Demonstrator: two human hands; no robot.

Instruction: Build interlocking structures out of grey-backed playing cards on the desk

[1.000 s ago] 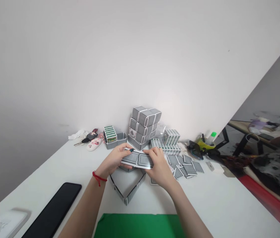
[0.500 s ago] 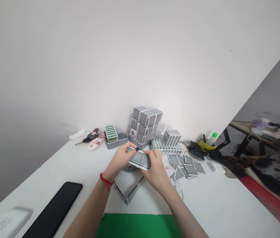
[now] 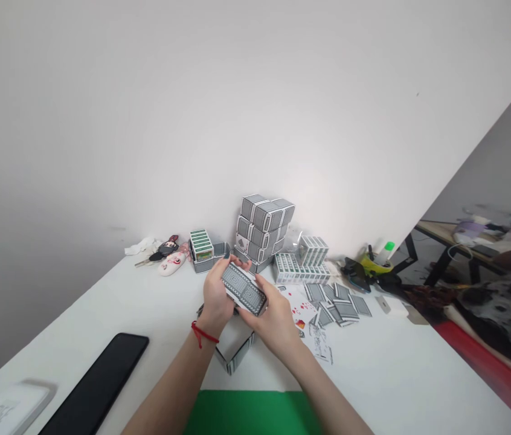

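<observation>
Between both hands is a grey-backed playing card piece (image 3: pixel 243 286), with its patterned back facing up; whether it is one card or several I cannot tell. My left hand (image 3: pixel 218 295), with a red string on the wrist, grips its left end. My right hand (image 3: pixel 278 311) closes on its right end. Under the hands stands an open box made of cards (image 3: pixel 232 353), partly hidden by the left wrist and the fingers. Loose cards (image 3: pixel 339 305) lie to the right, mostly back up, and a few face-up cards (image 3: pixel 298 309) show red marks beside my right hand.
A stack of card-built boxes (image 3: pixel 264 229) leans near the wall. Left of it sits a card tray (image 3: pixel 205 264) holding green-edged packs; right of it, packed card boxes (image 3: pixel 301 270). Keys (image 3: pixel 147 261), a black phone (image 3: pixel 96 380), a white device (image 3: pixel 15 411) and a yellow holder (image 3: pixel 373 264) surround the work.
The held card piece has turned, its right end now tilting lower. My left hand has shifted left and turned more upright, and more face-up cards show by the right hand.
</observation>
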